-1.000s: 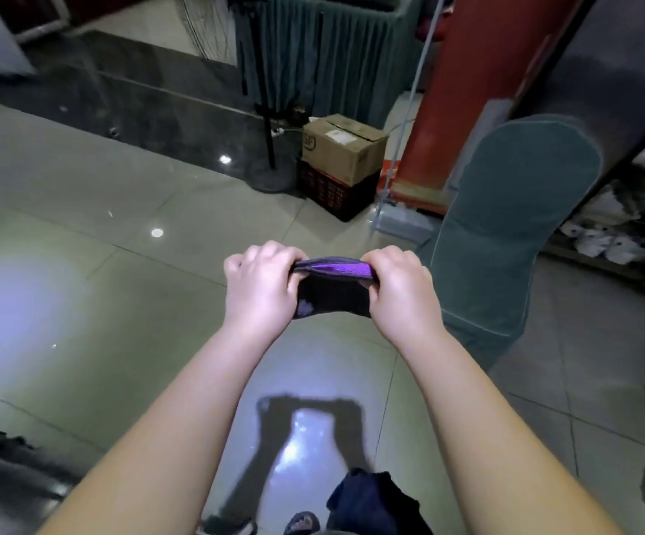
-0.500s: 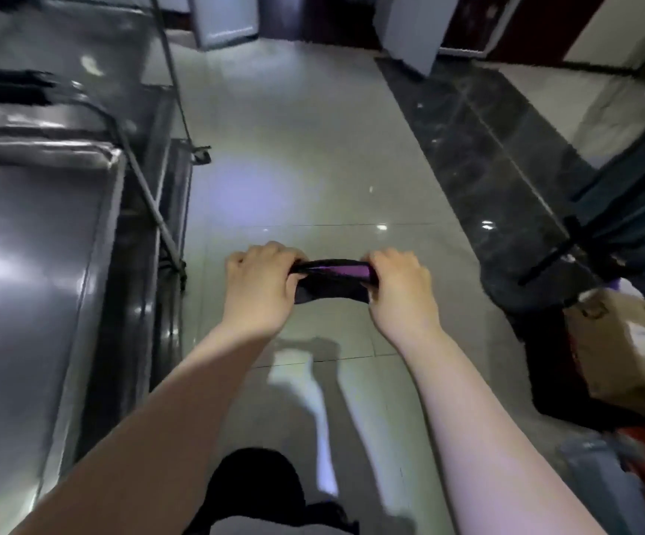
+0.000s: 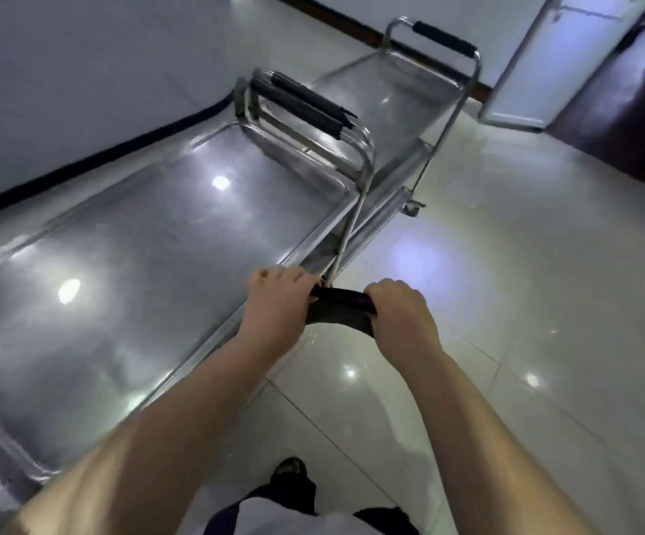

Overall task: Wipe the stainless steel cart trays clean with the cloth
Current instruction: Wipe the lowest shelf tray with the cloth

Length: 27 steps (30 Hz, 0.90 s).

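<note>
1. Head view: both hands are held out in front, over the near right edge of a steel cart tray [image 3: 139, 256].
2. The left hand [image 3: 276, 308] has its fingers curled round one end of a dark cloth [image 3: 338, 314].
3. The right hand [image 3: 404, 322] grips the other end with curled fingers, so the cloth hangs stretched between them.
4. The cloth is in the air, not touching the tray.
5. A black-padded handle [image 3: 305, 104] stands at the tray's far end.
6. A second cart [image 3: 409, 90] stands just beyond, on the pale tiled floor [image 3: 525, 283].
</note>
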### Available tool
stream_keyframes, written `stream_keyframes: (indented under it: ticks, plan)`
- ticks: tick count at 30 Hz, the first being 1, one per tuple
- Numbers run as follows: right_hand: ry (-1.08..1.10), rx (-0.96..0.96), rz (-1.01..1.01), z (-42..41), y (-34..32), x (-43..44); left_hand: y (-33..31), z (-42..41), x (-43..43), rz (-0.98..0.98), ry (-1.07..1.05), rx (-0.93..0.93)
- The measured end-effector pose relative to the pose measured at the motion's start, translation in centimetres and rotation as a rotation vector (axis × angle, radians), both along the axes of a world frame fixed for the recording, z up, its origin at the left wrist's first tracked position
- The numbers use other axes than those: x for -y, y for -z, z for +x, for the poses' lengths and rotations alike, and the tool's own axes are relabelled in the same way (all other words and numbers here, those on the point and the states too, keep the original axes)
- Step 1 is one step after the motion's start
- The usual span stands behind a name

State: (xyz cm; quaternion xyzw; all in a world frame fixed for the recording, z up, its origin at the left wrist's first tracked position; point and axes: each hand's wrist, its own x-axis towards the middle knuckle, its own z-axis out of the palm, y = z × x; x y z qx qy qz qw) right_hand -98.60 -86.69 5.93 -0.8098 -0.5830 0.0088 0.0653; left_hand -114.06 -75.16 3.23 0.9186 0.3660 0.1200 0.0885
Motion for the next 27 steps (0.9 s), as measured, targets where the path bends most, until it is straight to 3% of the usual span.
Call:
stream_keyframes:
  ticks: [6, 14, 17, 27]
  plan:
    - [-0.2, -0.153, 0.014, 2.6, 1.9, -7.1, 1.3, -0.2, -2.4, -0.075, -0.285, 0.002]
    - [-0.729, -0.236, -0.028, 4.6, 3.9, -14.5, 2.6, 0.5, -0.2, -0.074, -0.819, 0.123]
    - [-0.832, -0.289, -0.037, 5.7, 4.8, -14.6, 3.5, 1.9, 2.1, -0.111, -0.962, 0.166]
    - [-0.865, -0.428, -0.177, 6.6, 13.0, -10.0, 10.3, 5.4, 9.3, -0.24, -1.237, 0.078]
